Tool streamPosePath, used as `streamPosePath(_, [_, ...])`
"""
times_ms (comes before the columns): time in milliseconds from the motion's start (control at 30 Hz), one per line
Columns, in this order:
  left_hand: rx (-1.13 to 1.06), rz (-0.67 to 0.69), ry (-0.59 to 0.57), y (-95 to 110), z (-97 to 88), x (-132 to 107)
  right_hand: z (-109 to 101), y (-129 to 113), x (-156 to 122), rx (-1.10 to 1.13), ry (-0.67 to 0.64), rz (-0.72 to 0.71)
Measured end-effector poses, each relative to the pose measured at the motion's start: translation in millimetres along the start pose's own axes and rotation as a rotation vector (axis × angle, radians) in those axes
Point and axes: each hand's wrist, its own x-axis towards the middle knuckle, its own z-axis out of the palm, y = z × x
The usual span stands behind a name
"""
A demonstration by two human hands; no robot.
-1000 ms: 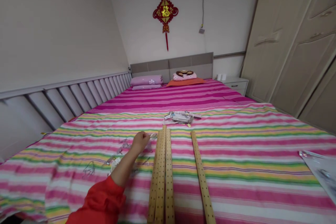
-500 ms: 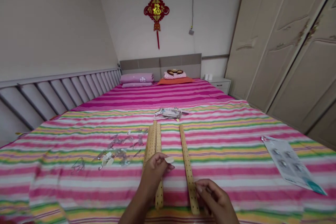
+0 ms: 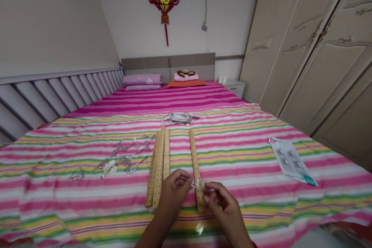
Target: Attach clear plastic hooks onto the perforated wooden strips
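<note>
Where everything rests on a soft striped cover (image 3: 247,139), slipping and tipping look the likeliest faults.
Left to right: scattered clear pieces (image 3: 123,149) lie loose; a sleeve brush could mix or lose them. Grouped perforated strips (image 3: 158,162) lie beside the left hand (image 3: 176,186); a forearm knock might splay them. That hand, fingers curled, appears to pinch a small pale piece (image 3: 197,183) at the single strip (image 3: 194,159), near its close end; a loose pinch could drop it or set it crooked. Right hand (image 3: 222,201): fingers parted, just beside the strip, contact unclear; without bracing, the strip may skid or rock.
</note>
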Motion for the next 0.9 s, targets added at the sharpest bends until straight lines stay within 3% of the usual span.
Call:
streamPosePath(100, [-0.048, -0.041, 0.008, -2, 3.5, 0, 2, 2, -6, -0.117, 0.044, -0.175])
streamPosePath(167, [-0.103, -0.093, 0.019, -2, 5.5, -1, 3, 2, -8, -0.151, 0.065, -0.211])
streamPosePath(300, [-0.345, -0.295, 0.060, -9, 11.1, -4, 2, 7, -10, -0.117, 0.106, -0.119])
streamPosePath(367, [-0.420, -0.316, 0.078, -16, 14.3, -6, 2, 12, -10, -0.026, 0.091, -0.021])
streamPosePath(533, [-0.301, -0.135, 0.078, -28, 20.2, -14, -2, 16, -9, 0.158, 0.058, 0.146])
streamPosePath(700, [-0.142, 0.010, 0.001, -28, 18.5, -22, -10, 5, -7, 0.095, 0.108, 0.103])
streamPosePath(900, [0.063, 0.102, -0.191, -30, 5.6, -19, -16, 7, -2, 0.055, -0.022, 0.033])
